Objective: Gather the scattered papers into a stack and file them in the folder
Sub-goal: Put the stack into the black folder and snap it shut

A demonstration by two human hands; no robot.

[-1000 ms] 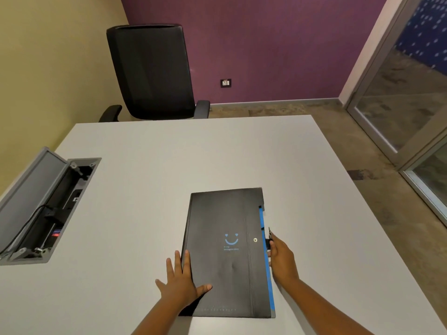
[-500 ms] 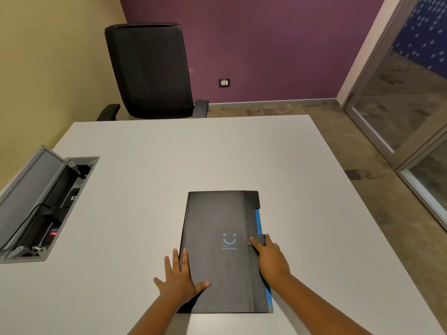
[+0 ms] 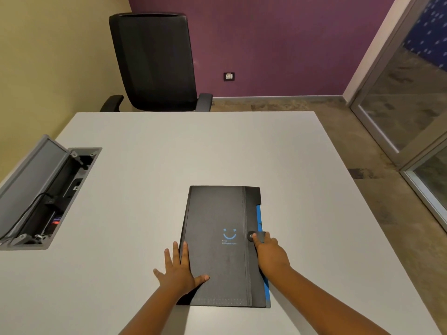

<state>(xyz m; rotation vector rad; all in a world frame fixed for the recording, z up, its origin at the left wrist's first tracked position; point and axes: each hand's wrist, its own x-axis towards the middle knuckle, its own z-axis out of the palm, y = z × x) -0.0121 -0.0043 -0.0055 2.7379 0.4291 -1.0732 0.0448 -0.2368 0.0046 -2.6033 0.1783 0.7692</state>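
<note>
A black folder (image 3: 217, 262) with a blue smile mark lies closed on the white table (image 3: 169, 153), a blue strip showing along its right edge. My left hand (image 3: 180, 269) rests flat with fingers spread on the folder's lower left corner. My right hand (image 3: 268, 250) presses its fingers on the small closure tab (image 3: 258, 235) at the folder's right edge, over the snap button. No loose papers are visible.
An open cable box (image 3: 48, 197) with a raised grey lid sits in the table at the left. A black office chair (image 3: 154, 61) stands behind the far edge. Glass doors (image 3: 411, 105) are at the right.
My right hand folded the closure tab from the folder's right edge over onto the cover and now presses it at the snap. My left hand stayed put.
</note>
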